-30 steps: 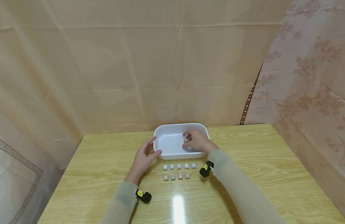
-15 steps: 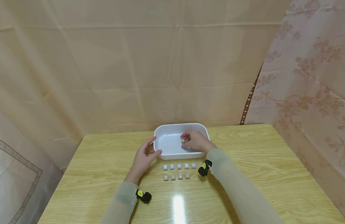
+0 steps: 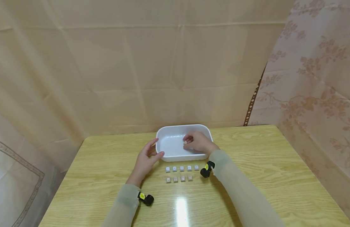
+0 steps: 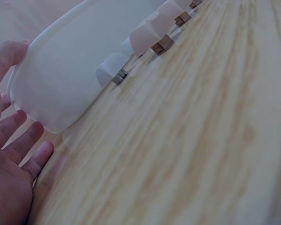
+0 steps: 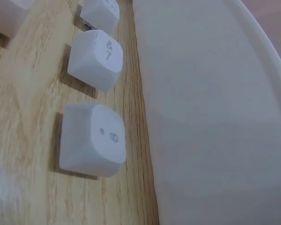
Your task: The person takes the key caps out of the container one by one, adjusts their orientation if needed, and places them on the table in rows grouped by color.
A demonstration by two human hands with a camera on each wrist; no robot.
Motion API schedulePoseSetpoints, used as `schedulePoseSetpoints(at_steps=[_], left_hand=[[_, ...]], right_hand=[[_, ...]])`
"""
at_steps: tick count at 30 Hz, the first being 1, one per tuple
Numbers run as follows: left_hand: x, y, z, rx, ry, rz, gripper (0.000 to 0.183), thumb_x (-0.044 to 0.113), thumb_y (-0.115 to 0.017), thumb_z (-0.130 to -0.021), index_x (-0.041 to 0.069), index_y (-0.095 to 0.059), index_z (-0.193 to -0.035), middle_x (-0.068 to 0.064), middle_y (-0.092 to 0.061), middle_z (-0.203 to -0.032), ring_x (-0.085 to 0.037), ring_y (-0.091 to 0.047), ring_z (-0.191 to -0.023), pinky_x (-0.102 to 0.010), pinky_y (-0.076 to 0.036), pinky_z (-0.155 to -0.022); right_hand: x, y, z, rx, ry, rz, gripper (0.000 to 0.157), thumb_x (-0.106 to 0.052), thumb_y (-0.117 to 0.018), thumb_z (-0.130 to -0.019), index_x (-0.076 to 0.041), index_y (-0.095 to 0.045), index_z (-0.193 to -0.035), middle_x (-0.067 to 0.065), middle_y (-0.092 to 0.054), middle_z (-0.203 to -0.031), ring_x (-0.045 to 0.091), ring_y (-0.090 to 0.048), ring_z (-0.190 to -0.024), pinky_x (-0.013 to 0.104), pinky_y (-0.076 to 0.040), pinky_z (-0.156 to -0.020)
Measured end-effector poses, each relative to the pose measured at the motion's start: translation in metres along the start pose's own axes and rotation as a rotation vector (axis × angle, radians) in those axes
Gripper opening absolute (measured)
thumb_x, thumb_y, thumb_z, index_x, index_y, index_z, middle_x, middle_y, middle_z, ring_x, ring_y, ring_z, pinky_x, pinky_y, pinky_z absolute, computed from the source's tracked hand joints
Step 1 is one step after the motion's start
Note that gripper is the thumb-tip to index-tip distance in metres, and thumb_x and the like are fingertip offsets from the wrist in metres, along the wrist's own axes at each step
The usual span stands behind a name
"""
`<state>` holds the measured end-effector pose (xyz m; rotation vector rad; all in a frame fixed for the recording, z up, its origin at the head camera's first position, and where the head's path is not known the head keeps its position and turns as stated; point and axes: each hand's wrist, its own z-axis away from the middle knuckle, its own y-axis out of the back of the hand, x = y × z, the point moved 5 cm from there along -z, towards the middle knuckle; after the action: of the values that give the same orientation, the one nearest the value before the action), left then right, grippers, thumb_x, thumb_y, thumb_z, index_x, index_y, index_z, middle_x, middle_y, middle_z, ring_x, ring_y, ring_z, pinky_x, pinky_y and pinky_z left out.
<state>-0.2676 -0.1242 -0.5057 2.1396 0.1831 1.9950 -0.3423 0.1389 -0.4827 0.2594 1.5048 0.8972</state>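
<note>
My right hand (image 3: 199, 142) reaches into a white plastic basin (image 3: 169, 155) and pinches a small pale keycap (image 3: 185, 142) between thumb and fingers. My left hand (image 3: 145, 162) rests against the basin's left end, fingers spread, thumb tip at the near rim. In the left wrist view, fingers of the left hand (image 4: 18, 140) lie beside the basin wall (image 4: 51, 89). Several white keycaps (image 3: 181, 169) form a row in front of the basin, with a row of beige keycaps (image 3: 183, 178) nearer. White keycaps (image 5: 93, 140) with printed marks show in the right wrist view; the right hand is outside it.
A wood-grain table (image 3: 263, 164) carries everything. Beige cloth (image 3: 135, 78) hangs right behind the basin, and patterned cloth (image 3: 314, 104) hangs on the right. A black wrist camera (image 3: 207, 169) sits low, just right of the keycap rows.
Inside the basin, my right hand has shifted slightly left, with the pale keycap at its fingertips. My left hand, the basin and both keycap rows stay where they were.
</note>
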Motion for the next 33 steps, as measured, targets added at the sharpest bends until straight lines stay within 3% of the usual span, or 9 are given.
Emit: schedulePoseSetpoints(at_steps=[24,33], left_hand=[[-0.0011,-0.0002,0.0006,0.000,0.006,0.003,0.071,0.021,-0.089,-0.095,0.021,-0.057,-0.159,-0.018,-0.064,-0.152,-0.032,-0.070,-0.116,-0.021,-0.059,-0.090],[-0.0016,0.0007,-0.0004,-0.001,0.007,0.007,0.072,0.022,-0.089,-0.095,0.021,-0.057,-0.160,-0.017,-0.062,-0.155,-0.033,-0.069,-0.121,-0.021,-0.058,-0.091]], right_hand=[[-0.0025,0.0013,0.0045,0.019,0.015,0.050,0.014,-0.018,-0.086,-0.097,-0.011,-0.079,-0.107,0.000,-0.072,-0.096,0.018,-0.063,-0.093,0.036,-0.054,-0.089],[-0.0014,0.0033,0.0035,0.050,0.014,-0.081,0.021,-0.019,-0.083,-0.100,-0.012,-0.079,-0.119,0.000,-0.075,-0.109,0.021,-0.066,-0.104,0.042,-0.058,-0.096]])
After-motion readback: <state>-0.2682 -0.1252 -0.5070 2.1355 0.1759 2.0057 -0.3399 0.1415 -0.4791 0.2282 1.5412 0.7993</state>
